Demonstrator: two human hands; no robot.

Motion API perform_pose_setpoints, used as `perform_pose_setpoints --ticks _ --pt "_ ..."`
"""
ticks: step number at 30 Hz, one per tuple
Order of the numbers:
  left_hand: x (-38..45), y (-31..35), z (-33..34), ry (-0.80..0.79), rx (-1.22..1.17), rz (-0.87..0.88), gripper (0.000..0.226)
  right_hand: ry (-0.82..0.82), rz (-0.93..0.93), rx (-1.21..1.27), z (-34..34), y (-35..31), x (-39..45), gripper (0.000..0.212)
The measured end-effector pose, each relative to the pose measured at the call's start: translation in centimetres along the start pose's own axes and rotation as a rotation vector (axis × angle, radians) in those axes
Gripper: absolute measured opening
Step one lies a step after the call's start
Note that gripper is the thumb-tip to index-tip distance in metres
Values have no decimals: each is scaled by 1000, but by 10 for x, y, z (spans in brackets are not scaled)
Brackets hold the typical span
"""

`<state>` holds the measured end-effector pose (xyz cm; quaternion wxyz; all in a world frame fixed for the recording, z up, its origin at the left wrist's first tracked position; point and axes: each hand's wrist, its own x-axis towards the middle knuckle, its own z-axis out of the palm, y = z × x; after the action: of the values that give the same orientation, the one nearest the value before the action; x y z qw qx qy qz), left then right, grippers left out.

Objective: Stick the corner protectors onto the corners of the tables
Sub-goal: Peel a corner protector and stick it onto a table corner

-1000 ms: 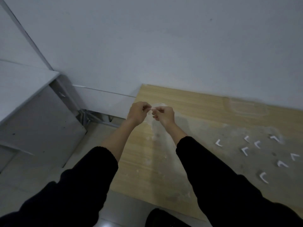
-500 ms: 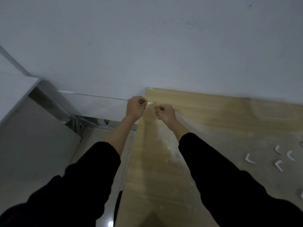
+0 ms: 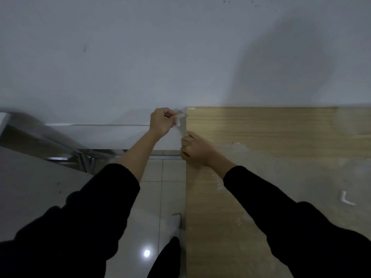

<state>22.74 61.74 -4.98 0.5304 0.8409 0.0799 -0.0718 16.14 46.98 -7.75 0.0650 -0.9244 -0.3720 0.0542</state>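
Left hand (image 3: 160,122) pinches a small clear plastic corner protector (image 3: 179,118) beside the wooden table's far corner (image 3: 189,109); curled right hand (image 3: 197,148) steadies the edge, grip unclear. Next: align, press on.

— What's in front of me?
— A plain pale wall (image 3: 140,57), with a few dark specks near the top and a soft shadow toward the right.

— And under me?
— Glossy light floor tiles (image 3: 152,197), with one bright spot of lamp glare (image 3: 146,253) on them. At my left stands a grey cabinet (image 3: 36,187), and past it some metal legs (image 3: 84,159) below a white ledge (image 3: 96,135) along the wall.
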Motion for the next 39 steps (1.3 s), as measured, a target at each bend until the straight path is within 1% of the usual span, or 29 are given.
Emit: perform_pose_setpoints --ticks 2,5,9,15,18,21,24,26,30,34,39 --pt "5 -4 -3 -10 -14 -15 14 46 -34 -13 3 1 3 39" --pt "10 -9 -2 -16 -35 -37 14 50 -34 10 5 -6 6 37" --pt "12 -11 1 -20 -63 -39 14 71 24 31 10 -10 12 38" --pt "16 -12 6 -7 -104 -12 14 57 52 49 14 -19 6 22" --pt "19 -15 13 37 -123 -24 12 60 45 76 19 -24 2 23" --pt "24 -15 18 56 -155 -51 12 -4 45 84 23 -25 -2 26" --pt "31 -13 21 53 -179 -72 11 30 46 50 22 -24 0 25" --pt "37 -13 23 59 -180 -74 6 27 41 47 22 -25 0 26" --pt "48 -11 27 57 -125 -53 3 31 48 41 20 -24 0 27" --pt "54 -6 32 27 -121 -87 15 9 40 46 25 -23 0 29" --pt "59 5 32 -67 -101 -177 21 21 67 70 21 -23 -1 27"
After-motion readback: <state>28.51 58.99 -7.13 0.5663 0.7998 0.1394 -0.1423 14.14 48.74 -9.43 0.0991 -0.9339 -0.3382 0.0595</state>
